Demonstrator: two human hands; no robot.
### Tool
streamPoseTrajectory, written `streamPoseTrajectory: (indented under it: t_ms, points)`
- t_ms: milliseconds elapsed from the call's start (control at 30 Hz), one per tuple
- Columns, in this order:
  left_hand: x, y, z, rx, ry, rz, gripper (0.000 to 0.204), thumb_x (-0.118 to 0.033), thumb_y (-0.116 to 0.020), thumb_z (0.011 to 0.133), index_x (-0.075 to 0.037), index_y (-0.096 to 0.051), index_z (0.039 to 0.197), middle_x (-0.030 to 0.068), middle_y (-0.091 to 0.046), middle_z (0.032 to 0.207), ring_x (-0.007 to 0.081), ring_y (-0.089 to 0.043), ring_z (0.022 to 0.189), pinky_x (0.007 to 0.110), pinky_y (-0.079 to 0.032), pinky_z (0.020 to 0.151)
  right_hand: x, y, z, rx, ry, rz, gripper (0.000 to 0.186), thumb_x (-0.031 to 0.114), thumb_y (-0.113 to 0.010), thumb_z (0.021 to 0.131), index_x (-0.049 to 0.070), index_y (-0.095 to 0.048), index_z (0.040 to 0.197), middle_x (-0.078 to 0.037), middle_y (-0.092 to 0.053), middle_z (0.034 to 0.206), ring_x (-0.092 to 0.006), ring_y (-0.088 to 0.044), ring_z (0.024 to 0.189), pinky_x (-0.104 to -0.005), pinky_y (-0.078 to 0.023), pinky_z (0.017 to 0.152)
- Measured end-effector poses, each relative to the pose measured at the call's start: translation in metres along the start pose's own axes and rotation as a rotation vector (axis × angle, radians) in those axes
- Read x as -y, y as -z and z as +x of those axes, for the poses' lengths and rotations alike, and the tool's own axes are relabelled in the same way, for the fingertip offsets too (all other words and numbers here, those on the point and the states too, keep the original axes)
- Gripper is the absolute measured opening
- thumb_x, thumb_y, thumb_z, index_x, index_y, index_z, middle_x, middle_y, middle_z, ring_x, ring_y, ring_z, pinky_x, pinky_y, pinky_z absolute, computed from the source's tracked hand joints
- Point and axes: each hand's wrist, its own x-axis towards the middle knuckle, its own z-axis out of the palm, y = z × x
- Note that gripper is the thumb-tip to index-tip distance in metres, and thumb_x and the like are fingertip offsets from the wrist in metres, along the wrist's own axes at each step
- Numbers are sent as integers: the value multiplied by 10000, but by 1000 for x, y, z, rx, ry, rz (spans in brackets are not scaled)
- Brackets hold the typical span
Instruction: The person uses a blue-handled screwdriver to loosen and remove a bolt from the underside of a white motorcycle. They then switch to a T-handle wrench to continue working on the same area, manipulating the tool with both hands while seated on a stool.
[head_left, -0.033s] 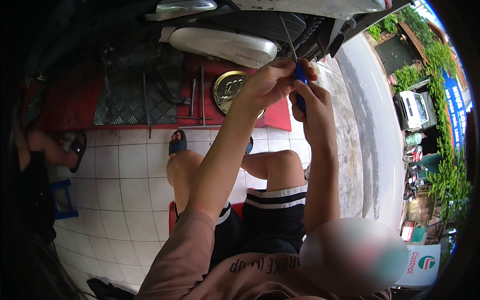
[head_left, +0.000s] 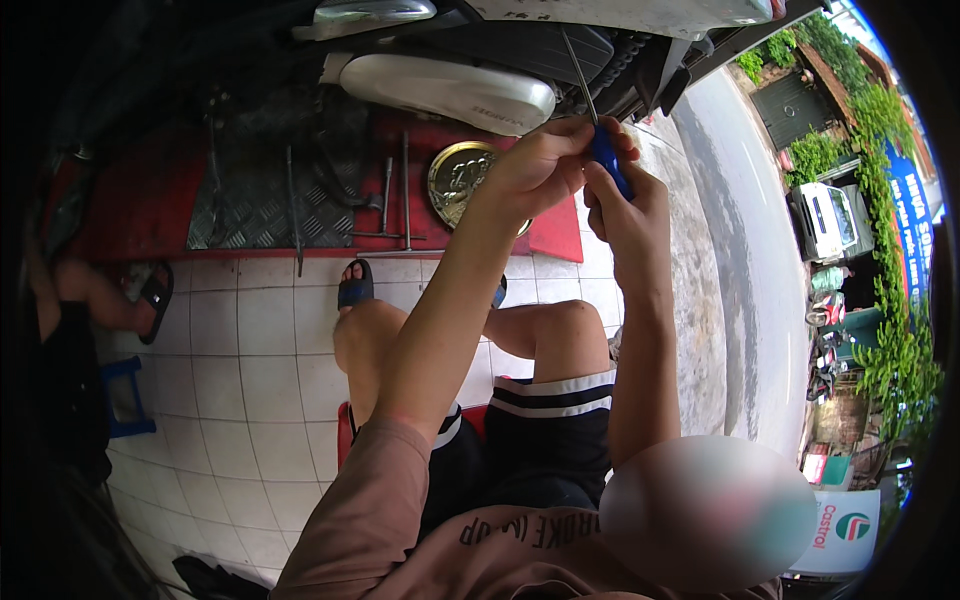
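A screwdriver with a blue handle (head_left: 610,165) and a long thin metal shaft slants up to the underside of a motorbike (head_left: 620,12). Its tip is hidden behind the bodywork. My left hand (head_left: 548,165) is closed around the front of the handle, near the shaft. Just behind it, my right hand (head_left: 635,210) grips the rear of the same handle, thumb along it. To the left of the shaft is the bike's pale rounded cover (head_left: 445,92).
Below the bike lies a red platform (head_left: 555,240) with a dark tread plate (head_left: 270,205), T-handled wrenches (head_left: 405,190) and a round gold tray (head_left: 465,165) of small parts. Another person's leg (head_left: 105,295) and a blue stool (head_left: 126,398) are at left. A road runs along the right.
The rear of the screwdriver handle has swung slightly to the right, and my right hand has shifted its grip on it. My left hand stays almost in place.
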Motion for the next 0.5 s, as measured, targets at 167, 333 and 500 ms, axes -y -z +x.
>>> streamPoseTrajectory:
  t_ms: [167, 333, 500]
  points:
    - [-1, 5, 3, -20, -34, -15, 311, -213, -465, 1005, 1, -570, 1204, 122, -626, 1209, 221, -585, 1143, 378, -426, 1023, 20, -11, 0, -231, 418, -571, 234, 138, -612, 859, -7, -697, 1022, -149, -673, 710, -204, -670, 629, -334, -497, 593]
    - [-3, 5, 2, -35, -10, -16, 397, -294, -522, 982, 2, -560, 1244, 96, -627, 1215, 202, -591, 1132, 359, -427, 1011, 24, -8, 8, -153, 385, -446, 231, 135, -580, 851, -57, -673, 939, -175, -636, 642, -267, -631, 540, -331, -479, 522]
    - [0, -7, 2, 6, -20, 47, 430, -331, -548, 968, 3, -562, 1239, 90, -628, 1205, 201, -595, 1115, 351, -436, 990, 25, 4, 8, 10, 74, 48, 201, 136, -537, 895, -34, -639, 858, -90, -573, 605, -156, -490, 422, -262, -367, 426]
